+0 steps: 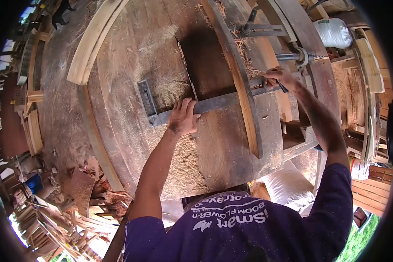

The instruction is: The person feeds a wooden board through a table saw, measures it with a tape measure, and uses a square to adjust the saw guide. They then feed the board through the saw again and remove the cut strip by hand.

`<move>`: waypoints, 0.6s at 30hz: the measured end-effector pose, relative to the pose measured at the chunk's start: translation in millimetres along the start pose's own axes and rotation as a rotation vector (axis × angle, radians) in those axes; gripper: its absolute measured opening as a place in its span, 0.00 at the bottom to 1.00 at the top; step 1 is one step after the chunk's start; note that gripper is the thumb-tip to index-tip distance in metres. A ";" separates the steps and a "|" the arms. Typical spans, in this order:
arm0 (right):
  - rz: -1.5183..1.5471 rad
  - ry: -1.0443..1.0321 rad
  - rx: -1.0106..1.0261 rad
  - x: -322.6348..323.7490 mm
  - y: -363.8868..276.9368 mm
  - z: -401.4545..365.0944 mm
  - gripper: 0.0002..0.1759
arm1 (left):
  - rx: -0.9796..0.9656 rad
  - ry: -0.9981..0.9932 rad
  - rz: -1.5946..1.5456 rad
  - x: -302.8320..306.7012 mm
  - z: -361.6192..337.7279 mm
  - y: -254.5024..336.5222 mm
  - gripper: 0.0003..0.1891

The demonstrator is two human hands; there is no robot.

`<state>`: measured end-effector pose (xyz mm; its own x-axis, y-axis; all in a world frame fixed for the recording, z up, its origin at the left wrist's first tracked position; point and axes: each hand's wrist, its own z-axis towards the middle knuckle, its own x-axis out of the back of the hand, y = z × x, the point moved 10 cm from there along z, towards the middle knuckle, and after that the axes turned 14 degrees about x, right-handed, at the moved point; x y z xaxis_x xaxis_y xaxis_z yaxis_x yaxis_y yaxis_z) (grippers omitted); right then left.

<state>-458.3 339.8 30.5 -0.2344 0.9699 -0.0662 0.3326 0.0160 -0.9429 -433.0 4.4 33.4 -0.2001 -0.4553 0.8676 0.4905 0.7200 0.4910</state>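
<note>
A large carpenter's square [214, 103] lies across the wooden tabletop, its short stock [147, 99] at the left. My left hand [184, 117] is closed over the square's long blade, fingers curled at its upper edge. A long curved wooden strip [239, 76] crosses the blade between my hands. Near the blade's right end, my right hand [280, 79] is closed round a slim dark-handled tool [284, 88]. My fingers hide most of that tool, so I cannot tell its kind.
A rectangular opening [209, 65] cuts into the tabletop above the square. Sawdust [183, 163] covers the wood near my left forearm. A curved timber [94, 43] lies at upper left. A metal shaft with a collar [302, 57] stands at upper right, near a white sack [333, 32].
</note>
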 end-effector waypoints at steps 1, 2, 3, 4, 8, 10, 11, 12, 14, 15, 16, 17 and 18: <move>-0.091 0.036 0.053 0.5 -6.1 -2.5 0.13 | 0.009 -0.005 0.004 -0.4 0.7 -0.4 0.28; -0.085 0.048 0.047 -6.4 -3.6 -5.6 0.13 | 0.012 -0.009 0.005 -1.1 1.4 0.8 0.28; -0.090 0.229 0.094 1.8 -7.6 -10.4 0.12 | -0.006 -0.019 0.000 -2.8 1.1 3.2 0.28; -0.100 0.414 0.142 12.2 -11.7 -18.6 0.12 | 0.015 -0.031 0.005 -5.3 1.3 0.5 0.27; 0.471 1.066 0.304 40.9 37.0 -35.3 0.08 | 0.032 -0.039 -0.007 -6.7 3.3 -2.2 0.27; 0.430 1.306 0.247 54.5 67.0 -40.6 0.08 | 0.040 -0.041 0.015 -6.8 0.0 -1.4 0.27; 0.289 1.398 0.210 60.0 73.2 -42.9 0.13 | 0.053 -0.024 0.036 -7.2 2.0 -0.1 0.28; 0.150 1.487 0.158 68.2 86.0 -44.6 0.19 | 0.003 -0.038 0.028 -11.6 5.3 5.5 0.28; 0.407 1.473 0.152 44.2 60.4 -52.1 0.15 | 0.018 0.024 -0.013 -7.2 0.2 2.3 0.26; 0.534 1.469 0.144 28.9 45.4 -57.5 0.17 | 0.039 -0.004 -0.001 -5.6 0.7 2.0 0.26; 0.519 1.380 0.182 32.4 46.0 -53.5 0.20 | 0.041 0.021 0.006 -0.3 3.3 0.4 0.26; 0.514 1.365 0.192 31.6 41.2 -63.0 0.20 | 0.000 0.042 0.015 0.9 2.1 3.0 0.26; 0.035 1.282 0.323 37.0 7.8 -79.4 0.24 | -0.036 0.052 0.020 -1.9 -3.1 4.6 0.26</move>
<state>-391.9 395.1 46.5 0.8538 0.5122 0.0935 0.0480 0.1014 -0.9937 -427.7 6.9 33.7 -0.1456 -0.4685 0.8714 0.5240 0.7106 0.4696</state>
